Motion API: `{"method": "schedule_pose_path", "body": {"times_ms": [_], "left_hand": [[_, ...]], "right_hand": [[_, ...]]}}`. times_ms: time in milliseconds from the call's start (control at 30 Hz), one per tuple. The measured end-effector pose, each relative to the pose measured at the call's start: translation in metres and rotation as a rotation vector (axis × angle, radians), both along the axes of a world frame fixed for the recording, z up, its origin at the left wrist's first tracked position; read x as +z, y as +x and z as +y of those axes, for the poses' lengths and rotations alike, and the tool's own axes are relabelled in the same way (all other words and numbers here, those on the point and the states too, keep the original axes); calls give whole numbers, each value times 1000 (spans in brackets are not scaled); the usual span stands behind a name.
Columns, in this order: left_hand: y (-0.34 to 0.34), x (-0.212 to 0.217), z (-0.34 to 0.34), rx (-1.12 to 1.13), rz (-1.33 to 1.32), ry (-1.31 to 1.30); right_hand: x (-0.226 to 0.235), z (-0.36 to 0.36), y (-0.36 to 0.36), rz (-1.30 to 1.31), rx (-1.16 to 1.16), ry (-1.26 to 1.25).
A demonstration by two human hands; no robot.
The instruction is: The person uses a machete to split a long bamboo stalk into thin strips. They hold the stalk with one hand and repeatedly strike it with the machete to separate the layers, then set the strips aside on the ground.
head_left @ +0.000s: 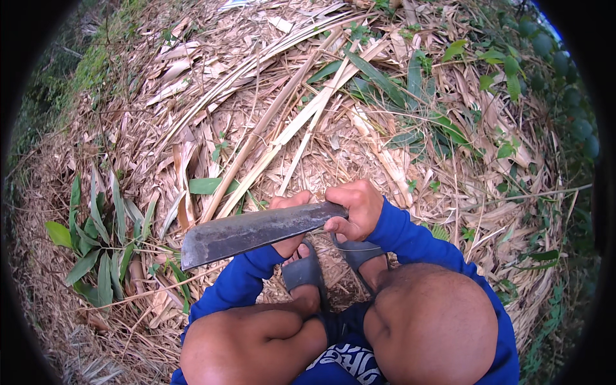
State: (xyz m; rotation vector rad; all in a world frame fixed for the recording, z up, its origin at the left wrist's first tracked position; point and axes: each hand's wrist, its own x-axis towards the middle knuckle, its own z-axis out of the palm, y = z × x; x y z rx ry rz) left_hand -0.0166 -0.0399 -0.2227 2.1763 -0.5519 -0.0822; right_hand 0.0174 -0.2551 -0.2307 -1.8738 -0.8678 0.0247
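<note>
While you squat over the litter, your right hand [356,208] is closed in a fist around the handle end of the knife [256,232], thumb side toward you. Its broad dark blade runs out leftward and slightly down from that fist, passing over your left hand [290,224] and ending past your left sleeve [234,285], edge tilted. Your left hand sits under the blade, fingers curled; the blade hides most of it, so you cannot tell whether it pinches anything. Both hands are close together, nearly touching at the blade's base. Just below them are your sandals [333,266], and nearer still your bare knees [430,324]. Ahead of the hands, split bamboo strips [289,122] fan away over dry leaves. Left of the blade tip stands a clump of green leaves [96,237].
</note>
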Motion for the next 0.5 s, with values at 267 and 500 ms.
{"method": "schedule_pose_path", "body": {"times_ms": [267, 500], "left_hand": [[3, 32, 0, 6, 235, -80], [3, 34, -7, -3, 74, 43]], "right_hand": [[-25, -19, -8, 31, -87, -17], [-6, -11, -6, -27, -37, -20]]}}
